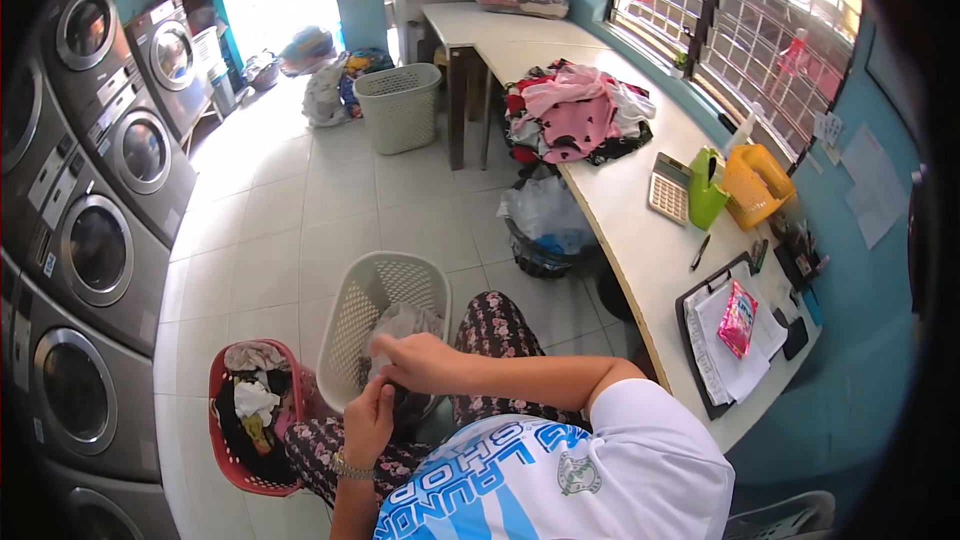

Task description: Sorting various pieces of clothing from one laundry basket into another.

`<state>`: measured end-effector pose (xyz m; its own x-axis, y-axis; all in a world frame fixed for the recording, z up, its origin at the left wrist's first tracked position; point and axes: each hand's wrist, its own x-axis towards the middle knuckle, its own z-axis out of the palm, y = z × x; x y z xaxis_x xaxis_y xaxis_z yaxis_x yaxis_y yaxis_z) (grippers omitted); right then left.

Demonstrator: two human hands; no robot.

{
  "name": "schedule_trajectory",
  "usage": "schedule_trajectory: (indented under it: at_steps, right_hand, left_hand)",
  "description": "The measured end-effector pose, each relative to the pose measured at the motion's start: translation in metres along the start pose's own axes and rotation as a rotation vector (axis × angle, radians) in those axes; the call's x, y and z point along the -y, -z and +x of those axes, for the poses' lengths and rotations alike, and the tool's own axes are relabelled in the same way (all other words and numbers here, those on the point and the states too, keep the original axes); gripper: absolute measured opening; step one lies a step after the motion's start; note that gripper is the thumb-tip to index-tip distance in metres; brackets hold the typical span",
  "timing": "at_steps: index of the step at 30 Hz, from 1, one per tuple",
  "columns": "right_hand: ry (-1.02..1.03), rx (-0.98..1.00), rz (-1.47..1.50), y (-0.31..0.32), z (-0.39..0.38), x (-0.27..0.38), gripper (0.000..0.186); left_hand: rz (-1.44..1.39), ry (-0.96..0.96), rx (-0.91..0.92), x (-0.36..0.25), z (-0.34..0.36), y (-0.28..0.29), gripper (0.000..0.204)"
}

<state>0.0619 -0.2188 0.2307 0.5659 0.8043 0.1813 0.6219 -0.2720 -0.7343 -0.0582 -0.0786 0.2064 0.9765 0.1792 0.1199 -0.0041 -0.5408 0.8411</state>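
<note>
Above the lap, my right hand [412, 360] is closed, its fingers curled at the edge of a thin, crumpled, greyish piece of material [408, 320]. It looks like plastic or light cloth; I cannot tell which. Just below and to the left, my left hand [369, 424] is closed too, thumb on top, close to the right fingertips. What its fingers pinch is hidden, though something dark shows between the hands. The greyish material lies partly inside a white perforated laundry basket [345, 315] in front of my knees.
At my left knee stands a red basket [219, 430] of mixed clothes. Stacked front-loading machines [140, 230] line the left. On the right, a white table [620, 210] bears a clothes pile [570, 115], calculator [669, 188] and clipboard [703, 340]. Another white basket [398, 110] stands beyond.
</note>
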Motion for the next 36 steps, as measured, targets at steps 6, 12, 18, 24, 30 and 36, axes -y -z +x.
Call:
schedule_trajectory:
  at_steps: [6,12,18,24,30,36]
  right_hand:
    - [-0.028,-0.085,0.105,0.001,0.003,0.013,0.025]
    - [-0.067,-0.004,0.355,-0.005,-0.002,0.024,0.011]
    - [-0.157,-0.123,0.281,-0.012,0.017,0.01,0.014]
    - [-0.032,-0.456,0.282,-0.014,0.052,-0.017,0.011]
    - [-0.005,-0.196,-0.276,-0.02,0.05,-0.043,0.032]
    - [-0.37,0.356,-0.455,-0.043,-0.011,-0.076,0.055]
  left_hand:
    - [-0.117,-0.163,-0.094,0.009,0.003,-0.016,0.02]
    - [0.19,-0.442,-0.187,0.036,0.003,-0.04,0.015]
    - [0.134,-0.552,-0.328,0.052,0.034,-0.037,0.023]
    - [0.242,-0.09,-0.234,0.087,0.033,-0.006,0.047]
    - [0.461,0.406,-0.018,0.209,-0.006,0.067,0.051]
    - [0.68,0.774,-0.153,0.339,-0.02,0.12,0.046]
